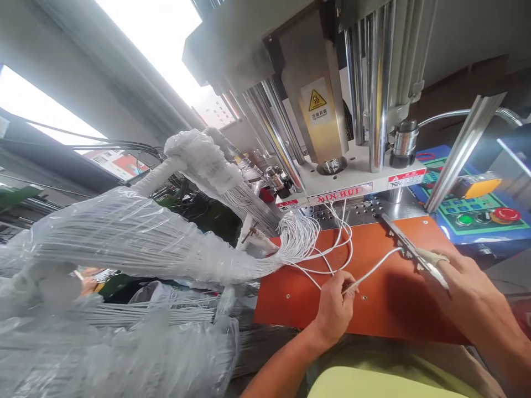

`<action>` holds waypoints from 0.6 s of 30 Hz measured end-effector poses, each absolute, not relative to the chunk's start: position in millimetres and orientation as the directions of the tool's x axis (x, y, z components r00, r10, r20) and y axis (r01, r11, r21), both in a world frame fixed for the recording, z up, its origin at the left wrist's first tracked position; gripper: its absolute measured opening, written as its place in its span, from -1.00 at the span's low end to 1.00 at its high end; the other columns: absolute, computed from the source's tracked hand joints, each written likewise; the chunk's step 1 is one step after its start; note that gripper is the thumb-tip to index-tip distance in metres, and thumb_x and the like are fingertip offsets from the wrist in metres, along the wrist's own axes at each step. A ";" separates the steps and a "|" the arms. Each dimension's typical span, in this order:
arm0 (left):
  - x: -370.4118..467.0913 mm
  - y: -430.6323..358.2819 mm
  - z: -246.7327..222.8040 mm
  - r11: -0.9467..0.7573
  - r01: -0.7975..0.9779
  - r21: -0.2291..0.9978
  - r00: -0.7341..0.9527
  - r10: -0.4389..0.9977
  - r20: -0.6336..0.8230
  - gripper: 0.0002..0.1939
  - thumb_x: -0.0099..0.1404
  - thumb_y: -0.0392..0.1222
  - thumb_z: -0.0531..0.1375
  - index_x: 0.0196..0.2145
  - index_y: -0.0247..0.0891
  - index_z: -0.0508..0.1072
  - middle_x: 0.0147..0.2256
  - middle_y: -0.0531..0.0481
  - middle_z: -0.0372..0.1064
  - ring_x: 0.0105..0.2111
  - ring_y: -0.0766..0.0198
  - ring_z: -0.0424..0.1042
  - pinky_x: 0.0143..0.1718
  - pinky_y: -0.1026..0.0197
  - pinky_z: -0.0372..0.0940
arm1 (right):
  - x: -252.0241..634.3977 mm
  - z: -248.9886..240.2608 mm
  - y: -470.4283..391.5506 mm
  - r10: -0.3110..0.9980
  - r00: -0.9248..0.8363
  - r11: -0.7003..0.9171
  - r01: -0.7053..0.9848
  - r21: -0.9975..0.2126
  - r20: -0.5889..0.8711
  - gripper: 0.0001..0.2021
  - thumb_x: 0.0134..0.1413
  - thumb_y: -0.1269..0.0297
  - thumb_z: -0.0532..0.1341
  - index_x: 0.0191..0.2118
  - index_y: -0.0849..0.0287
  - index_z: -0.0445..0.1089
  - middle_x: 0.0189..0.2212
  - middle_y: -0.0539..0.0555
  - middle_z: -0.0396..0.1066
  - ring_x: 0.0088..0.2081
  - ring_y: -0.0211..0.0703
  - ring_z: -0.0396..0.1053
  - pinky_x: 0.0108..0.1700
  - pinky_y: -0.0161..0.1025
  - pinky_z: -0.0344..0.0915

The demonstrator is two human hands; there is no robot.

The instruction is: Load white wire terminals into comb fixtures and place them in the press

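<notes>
My left hand [337, 301] pinches a white cable [375, 269] between thumb and fingertips, low over the orange-brown work board [298, 304]. From there the cable rises to the right, and its end meets a narrow metal bar [400, 237] with small notches along its side. My right hand [468, 284] is closed around the near end of this bar, which slants over the board. Whether the cable end is seated in a notch is too small to tell. A coiled bunch of white cables [298, 236] lies at the board's left edge, with a few loops running under the press.
A press [323, 110] with steel columns and a hot-surface warning label stands behind the board. At right is a blue control box [464, 221] with a red button [506, 215]. Plastic-wrapped cable bundles [145, 237] fill the left side.
</notes>
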State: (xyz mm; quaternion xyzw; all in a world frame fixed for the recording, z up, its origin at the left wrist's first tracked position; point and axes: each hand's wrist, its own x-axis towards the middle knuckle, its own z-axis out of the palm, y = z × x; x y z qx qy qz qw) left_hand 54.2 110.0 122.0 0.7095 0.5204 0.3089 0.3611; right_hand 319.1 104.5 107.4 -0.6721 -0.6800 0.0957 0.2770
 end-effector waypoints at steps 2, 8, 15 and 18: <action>53.8 109.3 122.1 -0.175 0.453 0.874 0.241 0.968 0.068 -0.93 0.41 -0.26 0.09 -0.28 -0.24 0.32 -0.37 0.06 0.40 -0.37 0.35 0.38 -0.27 0.31 0.27 | 303.7 111.1 103.0 0.990 0.036 0.075 0.696 -0.714 0.139 -0.59 0.30 -0.06 0.01 0.00 0.04 0.44 -0.03 0.16 0.46 -0.08 0.05 0.40 -0.08 -0.05 0.31; 56.6 108.6 122.1 -0.213 0.443 0.871 0.251 0.962 0.107 -0.91 0.45 -0.19 0.09 -0.23 -0.22 0.34 -0.31 0.03 0.45 -0.32 0.32 0.44 -0.22 0.28 0.33 | 241.7 112.1 110.6 0.891 -0.363 -0.281 0.032 -0.959 -0.273 -0.51 0.11 -0.21 0.23 -0.09 0.11 0.47 -0.32 0.04 0.49 -0.32 -0.10 0.39 -0.25 -0.19 0.33; 28.8 95.2 104.8 -0.503 0.744 0.440 0.379 0.860 0.341 -0.56 0.42 -0.36 -0.01 0.22 -0.22 0.21 0.05 -0.17 0.41 0.01 0.14 0.45 -0.04 0.14 0.44 | 221.2 114.3 120.3 0.916 -0.190 -0.400 -0.481 -0.780 -0.352 -0.68 0.13 -0.03 0.31 -0.18 0.13 0.44 -0.29 0.06 0.48 -0.31 -0.18 0.39 -0.33 -0.31 0.33; 7.3 79.8 95.7 -0.537 0.826 0.171 0.465 0.821 0.332 -0.52 0.38 -0.37 0.04 0.24 -0.21 0.23 -0.03 -0.16 0.46 -0.13 0.09 0.49 -0.23 0.14 0.49 | 229.6 111.7 132.4 0.919 -0.122 -0.383 -0.512 -0.769 -0.376 -0.62 0.08 -0.03 0.33 -0.08 0.09 0.45 -0.03 0.16 0.48 -0.20 -0.08 0.47 -0.29 -0.27 0.41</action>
